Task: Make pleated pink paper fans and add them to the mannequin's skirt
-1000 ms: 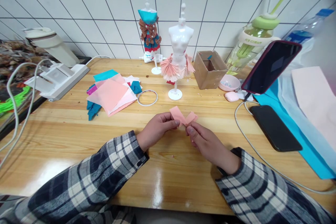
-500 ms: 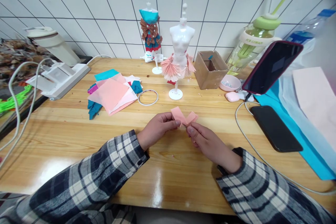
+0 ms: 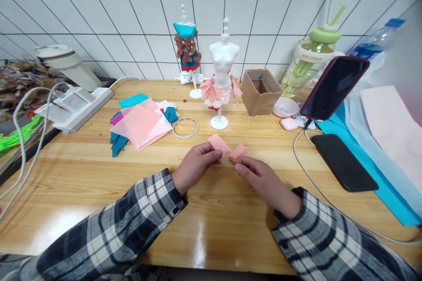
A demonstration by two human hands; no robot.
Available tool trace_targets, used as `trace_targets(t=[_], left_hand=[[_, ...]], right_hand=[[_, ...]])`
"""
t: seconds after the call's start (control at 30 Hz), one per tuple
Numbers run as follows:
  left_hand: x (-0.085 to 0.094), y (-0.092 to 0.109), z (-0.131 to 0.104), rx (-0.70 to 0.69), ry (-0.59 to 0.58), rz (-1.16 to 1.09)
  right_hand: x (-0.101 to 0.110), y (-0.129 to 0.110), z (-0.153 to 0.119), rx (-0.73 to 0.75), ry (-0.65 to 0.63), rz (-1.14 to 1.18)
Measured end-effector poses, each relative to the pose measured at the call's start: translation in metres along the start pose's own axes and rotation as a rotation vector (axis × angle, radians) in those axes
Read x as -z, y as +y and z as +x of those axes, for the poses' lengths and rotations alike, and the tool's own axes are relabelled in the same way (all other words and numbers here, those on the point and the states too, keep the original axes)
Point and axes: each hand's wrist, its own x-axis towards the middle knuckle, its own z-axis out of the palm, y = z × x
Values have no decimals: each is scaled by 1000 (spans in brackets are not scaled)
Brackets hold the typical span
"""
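Just above the counter (image 3: pixel 158 219), before the white dress form (image 3: pixel 224 56), a pink paper strip (image 3: pixel 218 143) sticks out past the thumb tip of the left grip (image 3: pixel 194 164), which pinches its lower edge. Close beside it, the right grip (image 3: pixel 262 180) pinches a folded pink piece (image 3: pixel 238 151) beyond its fingertips; a thin dark item (image 3: pixel 232 161), too small to identify, shows beneath.
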Motion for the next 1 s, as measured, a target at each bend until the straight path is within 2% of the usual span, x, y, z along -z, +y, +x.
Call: trace_targets(t=[0.13,0.2,0.43,0.67,0.83,1.0], left_hand=[[-2,2,-2,-37,-3,120],[-4,3,-4,-58,-11,225],[-11,5,-10,-115,-70,422],[-13,8,-11,-157,-145,280],[-12,8,-10,-58,-112,358],[-9,5,-8,-44,-15,330]], right_hand=[[-1,-6,-1,3,172,33],[-2,-7,-1,-8,205,49],[0,-5,3,4,228,76],[1,-3,3,22,197,70],[-2,-5,2,-8,191,46],[-3,-3,0,8,202,95]])
